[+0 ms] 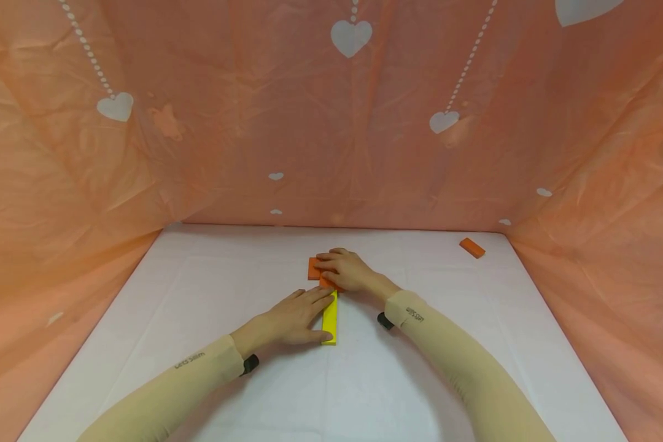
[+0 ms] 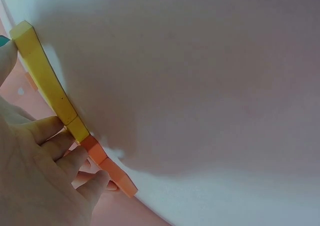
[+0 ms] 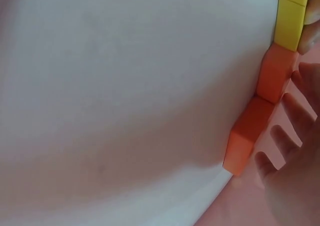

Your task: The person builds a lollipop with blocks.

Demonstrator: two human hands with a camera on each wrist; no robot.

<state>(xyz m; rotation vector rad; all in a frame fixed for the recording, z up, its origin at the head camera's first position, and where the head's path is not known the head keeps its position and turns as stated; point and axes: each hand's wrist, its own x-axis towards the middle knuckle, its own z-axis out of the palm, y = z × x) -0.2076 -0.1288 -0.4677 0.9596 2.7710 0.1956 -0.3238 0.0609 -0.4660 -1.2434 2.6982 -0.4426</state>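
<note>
A row of yellow and orange wooden blocks lies on the white surface in front of me. The long yellow block (image 1: 329,319) is nearest, with a shorter yellow piece (image 2: 78,130) against its far end. Beyond it comes an orange block (image 3: 276,73), then another orange block (image 1: 313,269) offset to the left. My left hand (image 1: 295,319) lies beside the yellow blocks, its spread thumb and fingers touching them. From the right, my right hand (image 1: 348,271) rests over the orange blocks with extended fingers, partly hiding them in the head view.
A separate orange block (image 1: 472,247) lies near the far right corner of the white surface (image 1: 447,276). Peach curtains (image 1: 309,135) with white hearts enclose the back and both sides.
</note>
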